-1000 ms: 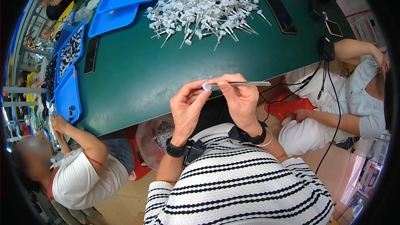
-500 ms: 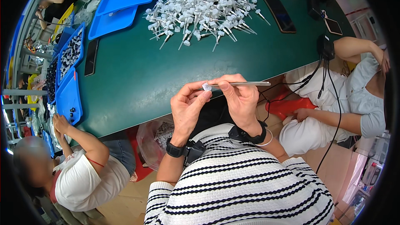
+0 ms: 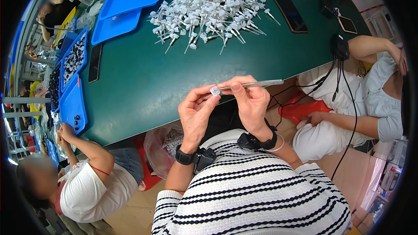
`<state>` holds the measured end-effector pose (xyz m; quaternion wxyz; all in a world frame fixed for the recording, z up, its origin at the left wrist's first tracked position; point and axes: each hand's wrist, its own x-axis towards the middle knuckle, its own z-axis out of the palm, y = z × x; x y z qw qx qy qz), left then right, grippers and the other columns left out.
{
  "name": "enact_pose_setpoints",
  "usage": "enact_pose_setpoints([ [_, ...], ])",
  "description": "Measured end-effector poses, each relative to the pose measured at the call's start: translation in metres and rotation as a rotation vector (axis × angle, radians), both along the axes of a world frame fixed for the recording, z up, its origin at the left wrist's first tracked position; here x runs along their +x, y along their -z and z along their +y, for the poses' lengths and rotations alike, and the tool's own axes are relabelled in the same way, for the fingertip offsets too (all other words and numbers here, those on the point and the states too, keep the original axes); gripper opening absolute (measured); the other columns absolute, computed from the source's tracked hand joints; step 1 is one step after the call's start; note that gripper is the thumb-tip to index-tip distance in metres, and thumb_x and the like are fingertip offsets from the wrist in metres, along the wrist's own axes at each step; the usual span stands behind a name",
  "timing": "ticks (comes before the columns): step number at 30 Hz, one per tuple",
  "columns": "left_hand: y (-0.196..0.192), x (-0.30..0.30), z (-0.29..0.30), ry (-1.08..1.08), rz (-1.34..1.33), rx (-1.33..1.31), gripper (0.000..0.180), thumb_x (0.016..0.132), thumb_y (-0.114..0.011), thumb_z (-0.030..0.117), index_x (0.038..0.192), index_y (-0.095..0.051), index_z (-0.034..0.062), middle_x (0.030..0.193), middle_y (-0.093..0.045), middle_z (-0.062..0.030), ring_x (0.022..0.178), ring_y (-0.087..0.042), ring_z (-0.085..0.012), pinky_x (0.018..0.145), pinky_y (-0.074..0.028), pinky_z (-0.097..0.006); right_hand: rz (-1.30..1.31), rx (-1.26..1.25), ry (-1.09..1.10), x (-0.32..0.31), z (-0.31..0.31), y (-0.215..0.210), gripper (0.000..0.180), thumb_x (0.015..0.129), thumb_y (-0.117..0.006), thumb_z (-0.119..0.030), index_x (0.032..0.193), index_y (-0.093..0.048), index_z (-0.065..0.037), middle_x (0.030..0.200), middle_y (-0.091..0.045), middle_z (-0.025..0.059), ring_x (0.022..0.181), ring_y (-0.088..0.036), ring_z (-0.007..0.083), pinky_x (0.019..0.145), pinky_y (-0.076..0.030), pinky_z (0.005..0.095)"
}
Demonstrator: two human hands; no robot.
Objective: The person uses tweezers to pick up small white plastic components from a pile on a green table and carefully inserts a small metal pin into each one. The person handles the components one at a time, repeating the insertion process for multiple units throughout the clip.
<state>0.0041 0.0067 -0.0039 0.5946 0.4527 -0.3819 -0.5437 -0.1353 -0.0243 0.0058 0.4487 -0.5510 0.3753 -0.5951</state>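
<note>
Over the table's near edge, my left hand (image 3: 194, 112) pinches a small white plastic piece (image 3: 214, 91) between thumb and fingertips. My right hand (image 3: 250, 104) is closed on a slim silver metal tool (image 3: 261, 83), gripped between thumb and fingers. Its tip end reaches the white piece, while its squared tail sticks out to the right. Whether it is tweezers I cannot tell. The two hands' fingertips are close together. Farther back lies a big heap of white plastic heads with thin stems (image 3: 209, 13).
The green table (image 3: 143, 82) bears blue trays (image 3: 115, 28), a phone (image 3: 290, 14) and another phone (image 3: 95, 63). Black cables (image 3: 339, 67) hang at the right edge. People sit close on both sides. A clear bag of parts (image 3: 161, 148) is below the edge.
The silver tool has tilted, its tail end rising slightly. The white piece has turned a little in my left fingers. At the left, the neighbour's hands have shifted slightly.
</note>
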Motion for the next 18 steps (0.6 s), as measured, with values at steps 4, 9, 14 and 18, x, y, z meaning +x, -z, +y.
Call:
enact_pose_setpoints([
  [4,0.0004,0.0009,-0.0013,0.005,0.000,0.018,0.027,0.087,-0.068,0.002,0.113,-0.061,-0.0039,0.106,-0.067,-0.0110,0.091,-0.066,-0.0144,0.081,-0.054,-0.026,0.120,-0.179,0.014,-0.0004,-0.0015,-0.0050,0.017,0.095,-0.061,-0.013,0.093,-0.067,0.002,0.088,-0.071,0.0076,0.074,-0.065,0.0101,0.067,-0.053,0.0237],
  [9,-0.0011,-0.0008,-0.0011,-0.005,-0.021,0.006,0.027,0.087,-0.068,-0.001,0.113,-0.061,-0.0053,0.107,-0.066,-0.0104,0.095,-0.063,-0.0125,0.082,-0.052,-0.023,-0.055,-0.068,-0.021,0.0002,-0.0025,0.0013,0.014,0.093,-0.063,-0.011,0.096,-0.066,0.002,0.092,-0.071,0.0087,0.079,-0.066,0.0134,0.071,-0.053,0.0255],
  [14,-0.0010,-0.0028,-0.0015,-0.028,-0.034,-0.022,0.027,0.087,-0.068,-0.002,0.113,-0.061,-0.0055,0.107,-0.066,-0.0102,0.096,-0.063,-0.0123,0.082,-0.052,-0.022,-0.002,-0.125,-0.016,0.0004,-0.0034,-0.0015,0.013,0.093,-0.064,-0.010,0.097,-0.066,0.002,0.091,-0.071,0.0086,0.078,-0.066,0.0135,0.070,-0.053,0.0256],
  [18,0.0006,-0.0036,-0.0014,-0.041,-0.083,-0.033,0.027,0.086,-0.068,-0.003,0.112,-0.061,-0.0049,0.106,-0.066,-0.0102,0.094,-0.064,-0.0125,0.082,-0.053,-0.024,0.073,-0.140,-0.015,-0.0011,-0.0043,0.0005,0.013,0.092,-0.064,-0.010,0.097,-0.066,0.002,0.089,-0.071,0.0084,0.076,-0.066,0.0130,0.067,-0.052,0.0255],
])
